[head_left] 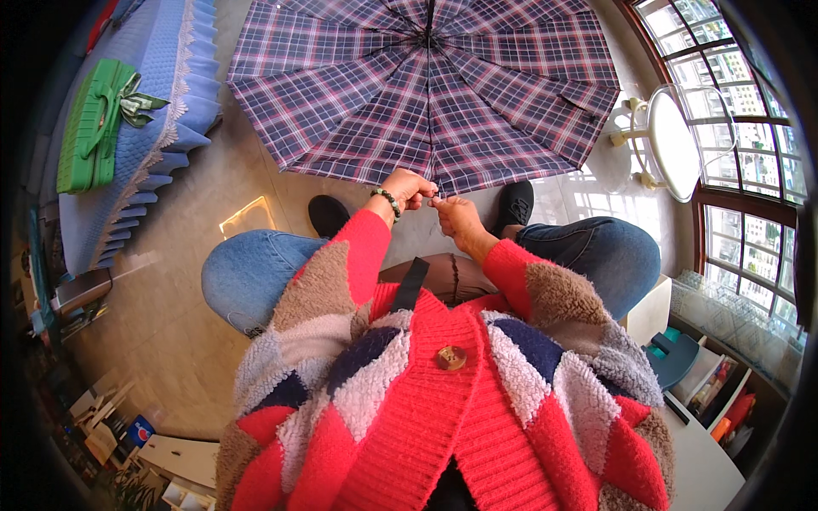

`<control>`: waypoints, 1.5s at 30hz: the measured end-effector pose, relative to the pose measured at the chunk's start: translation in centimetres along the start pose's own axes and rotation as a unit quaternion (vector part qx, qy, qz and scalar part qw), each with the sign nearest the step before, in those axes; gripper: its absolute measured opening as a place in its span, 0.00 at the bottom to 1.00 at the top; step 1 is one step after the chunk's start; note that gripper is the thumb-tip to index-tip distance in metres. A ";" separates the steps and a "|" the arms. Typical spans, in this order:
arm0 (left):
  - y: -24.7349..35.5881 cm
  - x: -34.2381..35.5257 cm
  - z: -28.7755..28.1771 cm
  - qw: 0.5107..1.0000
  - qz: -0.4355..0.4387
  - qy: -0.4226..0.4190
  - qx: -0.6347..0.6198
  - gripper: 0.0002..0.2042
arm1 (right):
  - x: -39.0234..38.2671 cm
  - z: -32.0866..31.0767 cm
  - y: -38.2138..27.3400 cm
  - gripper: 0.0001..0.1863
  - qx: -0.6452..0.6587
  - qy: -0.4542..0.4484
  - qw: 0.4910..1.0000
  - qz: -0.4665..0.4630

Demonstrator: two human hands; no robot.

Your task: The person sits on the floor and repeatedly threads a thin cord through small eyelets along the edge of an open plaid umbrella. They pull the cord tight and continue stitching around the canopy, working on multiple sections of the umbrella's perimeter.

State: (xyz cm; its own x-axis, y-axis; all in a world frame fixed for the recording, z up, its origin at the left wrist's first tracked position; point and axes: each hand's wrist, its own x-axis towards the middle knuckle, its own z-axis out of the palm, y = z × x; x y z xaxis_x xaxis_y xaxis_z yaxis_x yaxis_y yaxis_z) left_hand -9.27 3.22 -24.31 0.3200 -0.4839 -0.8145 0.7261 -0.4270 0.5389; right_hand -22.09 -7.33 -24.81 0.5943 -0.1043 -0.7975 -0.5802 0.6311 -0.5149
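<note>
Open plaid umbrella (358, 111) spread ahead of us, over floor (187, 341); our left hand (407, 189) and right hand (460, 220) nearly together, both pinching near rim (375, 174); exact bit too small to tell; we judge canopy (511, 119) light, soft, ribs (430, 111) springy, fragile; best hold, rib tip.

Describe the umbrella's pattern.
The umbrella is plaid: dark navy crossed by red and whitish lines, best seen in the head view.

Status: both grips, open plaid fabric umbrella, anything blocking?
Left grip, right grip: both pinched at near rim of navy-red plaid fabric umbrella. Umbrella open. Black lace-up shoe close to rim at right; nothing visible blocking.
</note>
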 end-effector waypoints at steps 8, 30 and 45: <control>0.8 0.1 0.3 1.000 0.012 -0.004 -0.006 0.04 | -2.0 0.7 -0.5 0.11 -0.079 -0.013 0.996 -0.050; 3.9 -1.0 0.8 0.673 0.437 -0.081 0.591 0.04 | -2.5 1.3 -1.8 0.11 -0.032 -0.030 0.996 -0.078; 1.6 0.9 -0.8 0.681 0.567 0.006 0.464 0.05 | -2.8 1.4 -2.3 0.12 0.025 -0.012 0.994 -0.107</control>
State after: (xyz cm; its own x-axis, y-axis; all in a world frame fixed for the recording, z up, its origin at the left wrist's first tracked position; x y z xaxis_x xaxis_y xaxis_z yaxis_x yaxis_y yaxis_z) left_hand -7.31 2.65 -24.35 0.3645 -0.9000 0.2391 -0.6865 -0.0862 0.7221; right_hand -21.67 -7.40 -20.91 0.7145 -0.2215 -0.6636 -0.4111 0.6347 -0.6544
